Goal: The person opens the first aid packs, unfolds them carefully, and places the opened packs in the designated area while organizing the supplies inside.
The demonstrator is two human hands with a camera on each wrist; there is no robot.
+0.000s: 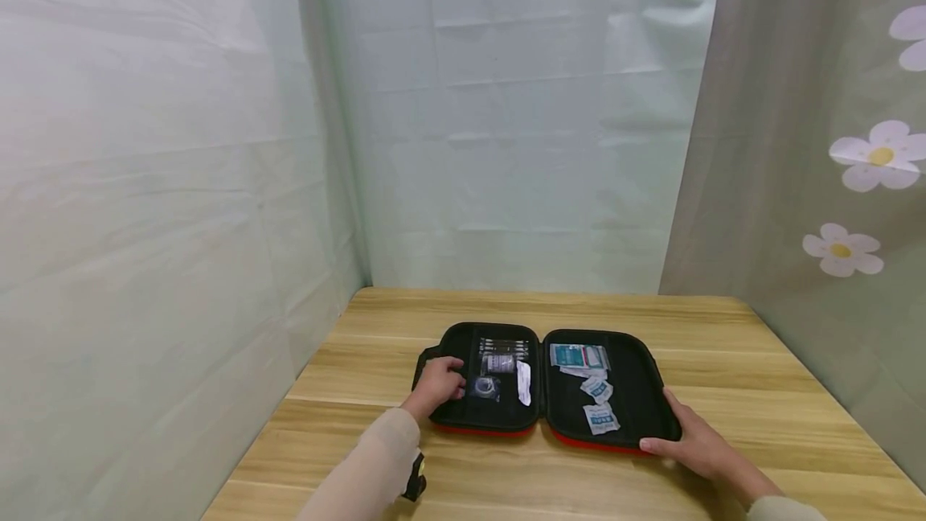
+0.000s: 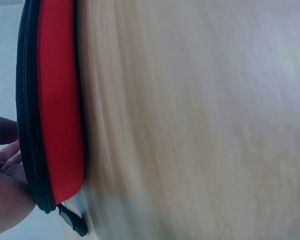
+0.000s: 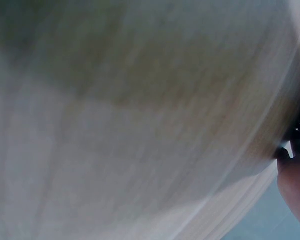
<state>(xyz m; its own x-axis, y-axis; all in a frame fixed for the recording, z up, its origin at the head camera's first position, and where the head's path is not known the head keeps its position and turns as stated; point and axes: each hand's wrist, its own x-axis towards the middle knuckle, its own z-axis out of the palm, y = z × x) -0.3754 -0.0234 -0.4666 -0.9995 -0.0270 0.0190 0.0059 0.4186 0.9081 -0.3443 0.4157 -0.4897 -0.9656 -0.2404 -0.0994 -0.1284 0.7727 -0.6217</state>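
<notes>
An unzipped case (image 1: 635, 384), black inside with a red shell, lies spread flat on the table. My left hand (image 1: 437, 384) reaches over the left rim, its fingertips inside the left half with nothing visible in them. In the left wrist view the case's red side (image 2: 60, 100) stands in front of the fingers. My right hand (image 1: 698, 436) holds the near right corner, thumb at the front edge and fingers along the right side. The left half carries clear packets (image 1: 499, 364) and a white strip (image 1: 524, 383); the right half has a blue-green packet (image 1: 579, 356) and small white sachets (image 1: 600, 418).
The wooden table (image 1: 579, 481) extends around the case. A small black item (image 1: 415, 479) shows beside the left sleeve (image 1: 369, 465). Pale curtains (image 1: 521, 143) hang behind and at both sides, the right one with white flowers.
</notes>
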